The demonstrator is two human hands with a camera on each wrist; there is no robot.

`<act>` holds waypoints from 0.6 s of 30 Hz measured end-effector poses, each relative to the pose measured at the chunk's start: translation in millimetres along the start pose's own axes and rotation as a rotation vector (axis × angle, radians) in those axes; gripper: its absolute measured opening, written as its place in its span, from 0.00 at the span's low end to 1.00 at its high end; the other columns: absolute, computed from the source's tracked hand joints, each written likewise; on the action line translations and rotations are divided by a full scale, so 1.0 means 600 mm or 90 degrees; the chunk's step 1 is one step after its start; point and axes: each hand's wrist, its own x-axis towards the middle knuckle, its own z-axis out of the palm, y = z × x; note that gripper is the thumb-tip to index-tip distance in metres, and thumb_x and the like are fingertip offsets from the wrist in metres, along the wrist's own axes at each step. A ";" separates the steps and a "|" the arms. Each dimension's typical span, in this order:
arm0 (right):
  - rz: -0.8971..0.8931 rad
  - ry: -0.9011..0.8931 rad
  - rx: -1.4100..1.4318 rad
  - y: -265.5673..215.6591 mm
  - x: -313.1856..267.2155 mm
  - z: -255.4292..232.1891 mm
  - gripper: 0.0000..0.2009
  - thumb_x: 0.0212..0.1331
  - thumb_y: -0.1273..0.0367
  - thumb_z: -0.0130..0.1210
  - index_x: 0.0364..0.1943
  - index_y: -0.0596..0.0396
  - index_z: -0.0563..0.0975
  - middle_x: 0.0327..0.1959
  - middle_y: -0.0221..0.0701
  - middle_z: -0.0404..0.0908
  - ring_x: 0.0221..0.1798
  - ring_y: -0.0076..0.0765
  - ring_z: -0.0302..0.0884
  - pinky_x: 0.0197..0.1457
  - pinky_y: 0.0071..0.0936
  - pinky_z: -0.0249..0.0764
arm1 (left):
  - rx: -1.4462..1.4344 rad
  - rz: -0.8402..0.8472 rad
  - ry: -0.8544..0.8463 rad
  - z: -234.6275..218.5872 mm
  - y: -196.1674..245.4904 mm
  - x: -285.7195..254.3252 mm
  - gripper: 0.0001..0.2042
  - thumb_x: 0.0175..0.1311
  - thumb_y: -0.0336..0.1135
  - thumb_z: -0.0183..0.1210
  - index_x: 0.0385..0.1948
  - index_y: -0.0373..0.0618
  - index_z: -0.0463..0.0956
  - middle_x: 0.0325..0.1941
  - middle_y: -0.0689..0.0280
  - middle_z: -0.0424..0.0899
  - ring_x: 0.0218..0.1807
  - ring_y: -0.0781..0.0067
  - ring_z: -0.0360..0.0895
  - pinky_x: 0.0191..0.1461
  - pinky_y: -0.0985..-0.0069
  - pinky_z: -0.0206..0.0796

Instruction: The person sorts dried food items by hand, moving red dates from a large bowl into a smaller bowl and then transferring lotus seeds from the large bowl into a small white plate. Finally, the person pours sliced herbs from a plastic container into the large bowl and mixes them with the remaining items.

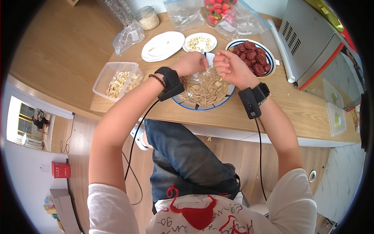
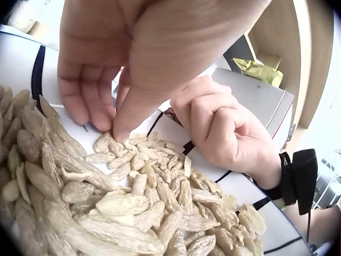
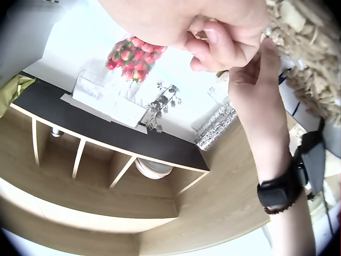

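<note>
Long, pale brown dried pieces (image 1: 204, 91) fill a blue-rimmed white plate (image 1: 202, 109) by the table's front edge. Over the plate's far side, my left hand (image 1: 191, 63) points down; in the left wrist view, the left hand (image 2: 133, 58) has its thumb and fingertips pinching at small pieces (image 2: 109, 144) at the edge of the pile. Just right of it, my right hand (image 1: 233, 68) is raised above the plate with its fingers curled. Those curled fingers show in the left wrist view on the right hand (image 2: 226, 125); the inside of its palm is mostly hidden.
A clear tub (image 1: 113, 96) of pale slices stands left. Behind are white plates (image 1: 163, 43), a small dish (image 1: 199, 36) of round pieces and a bowl of red dates (image 1: 251, 56). A grey appliance (image 1: 307, 43) and white roll (image 1: 282, 50) stand right.
</note>
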 end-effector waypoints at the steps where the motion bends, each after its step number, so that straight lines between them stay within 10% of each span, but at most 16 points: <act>1: -0.002 0.000 -0.005 0.000 0.000 0.000 0.06 0.65 0.70 0.42 0.30 0.54 0.63 0.22 0.22 0.59 0.18 0.15 0.53 0.15 0.13 0.49 | -0.011 0.000 -0.011 0.000 -0.005 0.000 0.08 0.53 0.31 0.62 0.33 0.39 0.78 0.30 0.64 0.82 0.34 0.73 0.78 0.39 0.77 0.69; 18: -0.099 0.015 -0.245 0.020 -0.001 0.011 0.12 0.64 0.72 0.44 0.45 0.70 0.67 0.41 0.38 0.70 0.43 0.28 0.67 0.48 0.22 0.71 | -0.040 0.121 0.103 -0.046 0.069 -0.042 0.09 0.55 0.34 0.57 0.34 0.40 0.73 0.31 0.65 0.77 0.35 0.74 0.74 0.40 0.77 0.67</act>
